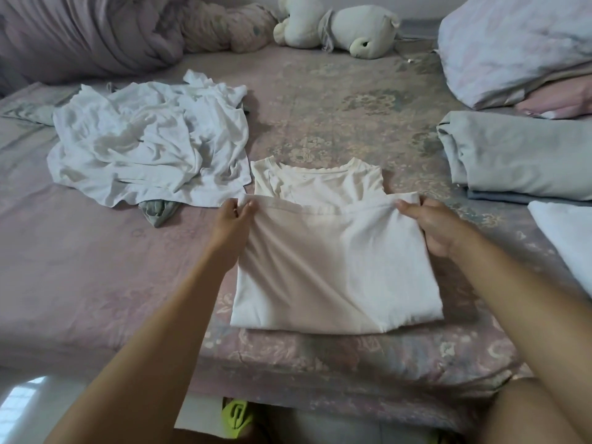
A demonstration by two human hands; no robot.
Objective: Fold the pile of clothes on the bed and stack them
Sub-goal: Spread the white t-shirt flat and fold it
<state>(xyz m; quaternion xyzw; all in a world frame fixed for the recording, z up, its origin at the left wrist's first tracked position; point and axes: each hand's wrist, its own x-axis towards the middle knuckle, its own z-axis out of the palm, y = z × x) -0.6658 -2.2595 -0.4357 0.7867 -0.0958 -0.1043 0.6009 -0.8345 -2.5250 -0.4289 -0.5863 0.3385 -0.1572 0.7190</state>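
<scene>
A cream T-shirt (333,261) lies on the bed (96,267) in front of me, its sleeves tucked in and its neckline facing away. The lower half is doubled up over the body. My left hand (232,224) pinches the left corner of the raised hem. My right hand (435,227) grips the right corner of the same hem. To the upper left sits a crumpled pile of white clothes (150,142), with a grey-green garment (158,211) poking out beneath it.
Folded grey bedding (519,155) and a white folded piece (567,238) lie at the right, with pillows (515,46) behind. A rolled duvet (89,33) and a plush toy (346,27) sit at the back. The bed's front edge is near my body.
</scene>
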